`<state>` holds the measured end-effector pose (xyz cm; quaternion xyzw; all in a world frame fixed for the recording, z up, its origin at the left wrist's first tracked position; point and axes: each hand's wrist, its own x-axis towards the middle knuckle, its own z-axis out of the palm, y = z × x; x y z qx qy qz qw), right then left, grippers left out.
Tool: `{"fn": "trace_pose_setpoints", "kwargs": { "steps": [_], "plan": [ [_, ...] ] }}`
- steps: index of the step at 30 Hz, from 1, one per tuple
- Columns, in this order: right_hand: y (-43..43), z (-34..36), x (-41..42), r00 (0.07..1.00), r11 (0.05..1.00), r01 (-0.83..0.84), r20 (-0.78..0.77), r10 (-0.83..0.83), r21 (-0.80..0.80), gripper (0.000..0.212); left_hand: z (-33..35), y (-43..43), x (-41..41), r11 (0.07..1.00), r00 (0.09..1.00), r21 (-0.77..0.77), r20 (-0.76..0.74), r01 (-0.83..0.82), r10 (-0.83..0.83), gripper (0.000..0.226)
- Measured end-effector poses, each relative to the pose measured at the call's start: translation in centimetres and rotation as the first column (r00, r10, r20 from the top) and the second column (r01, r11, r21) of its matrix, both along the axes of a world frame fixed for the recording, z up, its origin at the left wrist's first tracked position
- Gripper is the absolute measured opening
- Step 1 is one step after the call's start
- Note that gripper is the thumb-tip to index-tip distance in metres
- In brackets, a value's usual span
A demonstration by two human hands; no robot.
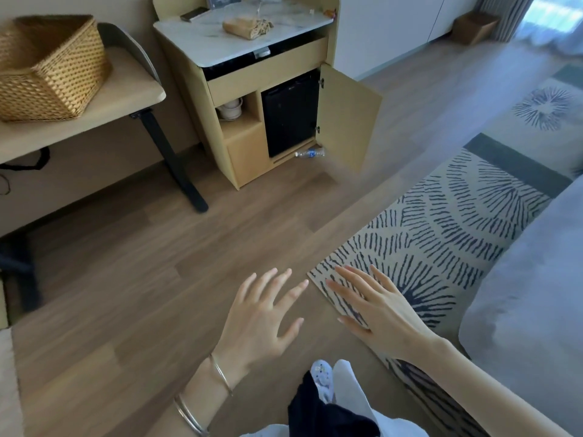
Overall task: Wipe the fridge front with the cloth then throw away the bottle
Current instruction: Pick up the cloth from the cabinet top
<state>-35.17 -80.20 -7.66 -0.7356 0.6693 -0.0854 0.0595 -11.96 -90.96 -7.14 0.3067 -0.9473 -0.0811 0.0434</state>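
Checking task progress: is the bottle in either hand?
No: the bottle lies on the floor by the fridge; both hands are empty.

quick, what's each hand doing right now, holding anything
Left hand: open, fingers spread, holding nothing.
Right hand: open, fingers spread, holding nothing.

We see left hand (262, 313) and right hand (378, 307) spread empty over floor. Far off: black fridge (290, 116) in cabinet (249, 152), door (347, 118) open, bottle (310, 153) lying below, cloth (247, 27) on top.
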Motion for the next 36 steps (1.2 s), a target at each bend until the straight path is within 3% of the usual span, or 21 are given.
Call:
{"fn": "trace_pose_setpoints", "kwargs": {
  "steps": [9,22,36],
  "plan": [
    [-8.8,1.9,-8.9,0.999,0.995,0.026,0.039,-0.022,-0.1,0.051,0.7,-8.0,-9.1,0.999,0.998,-0.038,-0.05,-0.026,0.024,0.055],
    [-21.4,0.0,-15.5,0.998,0.999,0.048,0.033,-0.048,-0.024,0.052,-0.3,-22.4,-16.1,0.999,0.999,-0.031,-0.028,0.021,-0.022,0.054],
    [-38.9,2.2,-21.0,0.991,0.989,0.12,0.066,-0.115,-0.085,0.057,0.8,-40.1,-21.8,1.0,1.0,-0.021,-0.021,0.005,-0.005,0.055]
  ]
}}
